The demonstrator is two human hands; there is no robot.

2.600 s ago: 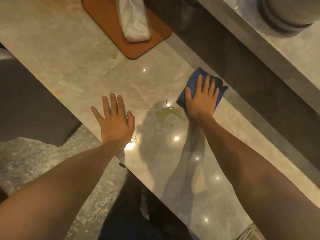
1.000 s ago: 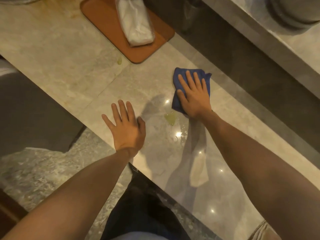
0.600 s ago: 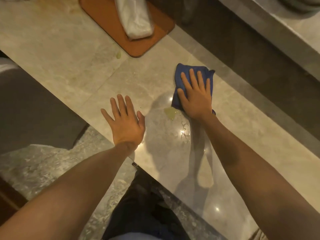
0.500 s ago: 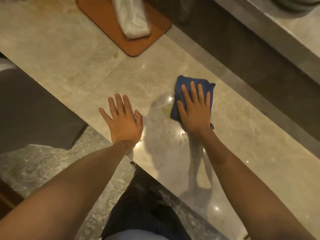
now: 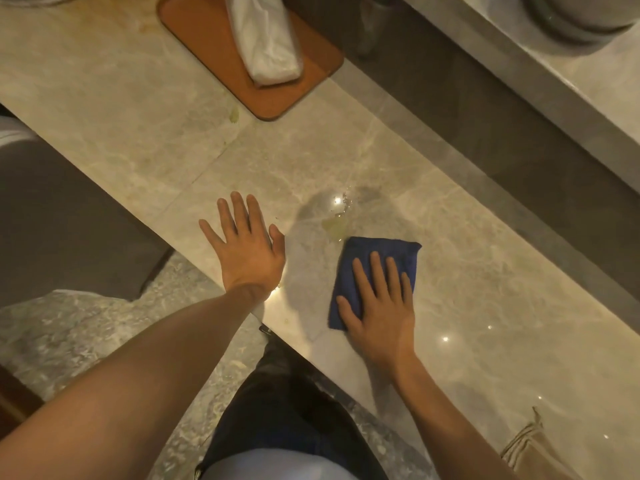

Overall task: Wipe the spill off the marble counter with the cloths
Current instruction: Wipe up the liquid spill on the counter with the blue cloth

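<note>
Since a moment ago we're dragging the blue cloth (image 5: 381,258) back toward us, right hand (image 5: 379,318) fingers spread flat on it, yellowish spill (image 5: 334,226) just beyond; left hand (image 5: 247,252) is resting splayed on the tabletop (image 5: 485,271).

At frame centre the left hand (image 5: 247,252) lies on the desk (image 5: 485,271); the right hand (image 5: 379,315) lies right of it on the cloth (image 5: 384,247), the spill (image 5: 334,225) above, the tray (image 5: 214,46) at top.

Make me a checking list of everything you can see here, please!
Surface: marble counter, glossy, yellowish spill and droplets beyond the cloth.
Job's things: blue cloth lying flat beside the spill.
Clutter: white folded cloth on a brown mat; small green speck beside it.
Hands: left hand flat on the counter, empty; right hand pressing the blue cloth.
Cables: nothing seen.
Surroundings: raised ledge behind, speckled floor below.
</note>
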